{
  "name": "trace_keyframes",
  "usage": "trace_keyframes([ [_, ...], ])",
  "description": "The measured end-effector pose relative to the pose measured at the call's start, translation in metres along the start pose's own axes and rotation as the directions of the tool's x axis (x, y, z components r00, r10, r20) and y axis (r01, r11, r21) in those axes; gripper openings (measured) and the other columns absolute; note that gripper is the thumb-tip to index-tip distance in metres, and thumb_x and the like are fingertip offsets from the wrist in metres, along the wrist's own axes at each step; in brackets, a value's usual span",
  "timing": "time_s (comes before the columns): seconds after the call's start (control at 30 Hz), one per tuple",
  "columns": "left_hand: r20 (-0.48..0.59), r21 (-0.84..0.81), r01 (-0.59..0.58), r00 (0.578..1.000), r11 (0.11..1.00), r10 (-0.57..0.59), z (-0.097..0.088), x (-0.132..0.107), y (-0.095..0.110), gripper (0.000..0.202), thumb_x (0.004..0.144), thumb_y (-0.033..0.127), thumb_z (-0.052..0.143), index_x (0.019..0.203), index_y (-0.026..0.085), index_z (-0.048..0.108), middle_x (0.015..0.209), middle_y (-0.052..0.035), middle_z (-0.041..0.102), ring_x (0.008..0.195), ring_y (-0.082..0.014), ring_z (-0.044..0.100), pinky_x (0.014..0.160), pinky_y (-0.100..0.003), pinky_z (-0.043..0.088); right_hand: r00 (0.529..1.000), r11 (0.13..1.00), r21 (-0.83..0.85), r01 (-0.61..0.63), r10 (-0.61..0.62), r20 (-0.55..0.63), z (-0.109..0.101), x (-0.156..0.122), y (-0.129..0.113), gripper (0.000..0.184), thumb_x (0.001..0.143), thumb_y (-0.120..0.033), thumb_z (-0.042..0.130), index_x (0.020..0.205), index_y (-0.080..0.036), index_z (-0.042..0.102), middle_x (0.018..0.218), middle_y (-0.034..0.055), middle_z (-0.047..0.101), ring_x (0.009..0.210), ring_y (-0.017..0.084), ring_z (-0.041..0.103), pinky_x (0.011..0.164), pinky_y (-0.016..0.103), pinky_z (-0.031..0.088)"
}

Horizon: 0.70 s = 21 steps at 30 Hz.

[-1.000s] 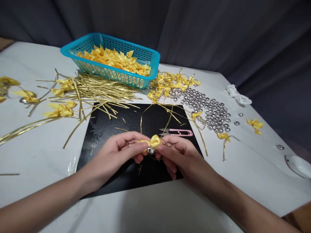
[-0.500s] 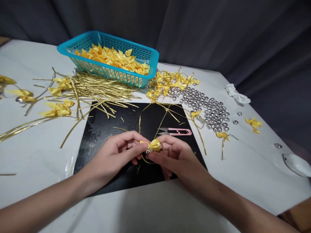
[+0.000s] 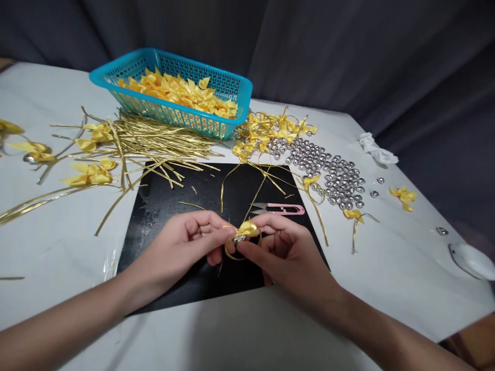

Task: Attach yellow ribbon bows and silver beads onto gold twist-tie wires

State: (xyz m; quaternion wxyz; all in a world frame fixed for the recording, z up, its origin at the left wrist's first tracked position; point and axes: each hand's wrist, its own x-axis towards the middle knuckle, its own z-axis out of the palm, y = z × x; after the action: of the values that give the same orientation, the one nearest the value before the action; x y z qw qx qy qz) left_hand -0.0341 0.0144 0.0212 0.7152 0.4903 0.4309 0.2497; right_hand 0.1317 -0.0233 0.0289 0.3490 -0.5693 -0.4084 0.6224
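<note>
A small yellow ribbon bow with a silver bell under it is pinched between both hands above a black mat. My left hand grips its left side with thumb and fingers closed. My right hand pinches its right side. A thin gold wire tie loops round the bow and trails up across the mat. Pink thread snips lie on the mat just beyond my right hand.
A blue basket of yellow bows stands at the back. Gold wire ties are heaped in front of it. Silver bells are spread at the right, finished bows at the left. A white object lies near the right edge.
Both hands have turned the bow slightly, and the wire loop now hangs lower beneath it. The view has shifted a little; nothing else on the table moved.
</note>
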Motion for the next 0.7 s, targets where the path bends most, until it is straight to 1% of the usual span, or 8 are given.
trace_keyframes([
  [0.1,0.004,0.002,0.003,1.000,1.000,-0.003,0.0000,0.0000,0.0003,0.018,0.078,0.024,0.062,0.062,0.016,0.063,0.048,0.0068,0.055,0.046,-0.0038,0.048,0.047,-0.012,0.038,0.999,0.998,0.054,-0.039,0.038,0.029,0.0009,0.0002,0.0008,0.030,0.066,-0.031,0.071,0.083,-0.016,0.052,0.062,-0.0035,0.060,0.030,0.000,0.037,0.029,0.012,0.033],
  [0.17,-0.007,0.008,-0.005,1.000,1.000,0.005,0.0004,-0.0003,-0.0003,0.018,0.078,0.027,0.062,0.063,0.016,0.062,0.049,0.0062,0.055,0.046,-0.0043,0.049,0.047,-0.013,0.038,0.999,0.996,0.078,-0.038,0.036,0.021,0.0008,0.0002,0.0005,0.030,0.067,-0.031,0.071,0.084,-0.016,0.052,0.060,-0.0050,0.058,0.030,0.000,0.037,0.029,0.012,0.035],
  [0.27,-0.026,0.044,-0.014,1.000,0.999,0.015,0.0008,-0.0002,-0.0019,0.021,0.077,0.033,0.063,0.065,0.015,0.062,0.052,0.0044,0.057,0.046,-0.0048,0.048,0.046,-0.014,0.037,1.000,0.998,0.062,0.005,-0.004,-0.019,-0.0003,0.0000,-0.0009,0.030,0.066,-0.028,0.072,0.086,-0.015,0.053,0.061,-0.0062,0.055,0.032,-0.001,0.038,0.029,0.011,0.035],
  [0.33,-0.031,0.062,-0.014,0.999,0.998,0.016,0.0009,0.0004,-0.0028,0.023,0.076,0.035,0.063,0.066,0.015,0.062,0.054,0.0038,0.057,0.046,-0.0048,0.047,0.046,-0.015,0.036,0.999,0.999,0.029,0.042,-0.041,-0.035,-0.0012,0.0000,-0.0020,0.030,0.066,-0.026,0.072,0.088,-0.014,0.054,0.066,-0.0049,0.056,0.033,-0.001,0.039,0.030,0.010,0.033],
  [0.47,-0.017,0.058,0.004,1.000,0.998,-0.003,0.0002,0.0004,-0.0025,0.021,0.077,0.036,0.063,0.073,0.015,0.063,0.057,0.0035,0.058,0.048,-0.0052,0.048,0.047,-0.015,0.038,0.997,0.997,0.006,0.076,-0.075,-0.018,-0.0032,0.0000,-0.0040,0.032,0.068,-0.024,0.070,0.094,-0.014,0.055,0.073,-0.0031,0.057,0.035,-0.002,0.040,0.031,0.009,0.032],
  [0.6,-0.004,0.014,-0.006,1.000,1.000,0.006,0.0004,-0.0018,-0.0014,0.018,0.078,0.034,0.062,0.085,0.017,0.061,0.055,0.0064,0.053,0.049,-0.0061,0.049,0.048,-0.014,0.042,0.995,0.995,0.022,0.099,-0.099,0.001,-0.0064,-0.0011,-0.0069,0.030,0.071,-0.024,0.069,0.096,-0.014,0.055,0.072,-0.0034,0.057,0.036,-0.002,0.042,0.032,0.007,0.033],
  [0.7,-0.021,0.020,-0.017,1.000,1.000,0.017,0.0012,-0.0035,-0.0025,0.019,0.081,0.036,0.057,0.086,0.018,0.058,0.054,0.0065,0.052,0.048,-0.0071,0.050,0.046,-0.015,0.042,0.992,0.991,0.053,0.123,-0.122,-0.024,-0.0088,-0.0016,-0.0090,0.029,0.072,-0.024,0.068,0.096,-0.015,0.054,0.072,-0.0040,0.056,0.037,-0.002,0.042,0.032,0.007,0.035],
])
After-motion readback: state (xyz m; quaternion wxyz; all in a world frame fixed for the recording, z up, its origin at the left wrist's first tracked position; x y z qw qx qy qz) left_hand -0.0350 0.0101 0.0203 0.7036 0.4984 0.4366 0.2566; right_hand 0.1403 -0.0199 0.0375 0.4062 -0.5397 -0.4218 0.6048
